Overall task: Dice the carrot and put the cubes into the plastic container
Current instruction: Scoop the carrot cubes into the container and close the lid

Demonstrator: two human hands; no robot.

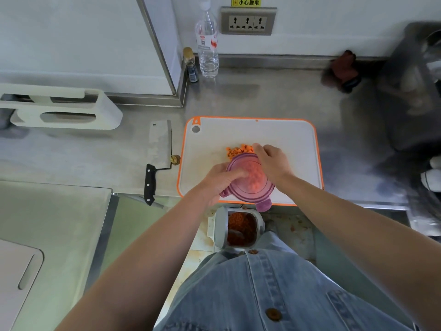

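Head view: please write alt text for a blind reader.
The left hand holds a purple plastic container tipped on a cutting board, while the right hand touches carrot cubes beside it. A cleaver lies left of the board.

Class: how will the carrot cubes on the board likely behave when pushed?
The carrot cubes are small and loose, so they probably scatter rather than slide as one. Flat-sided, they likely tumble briefly, not roll far.
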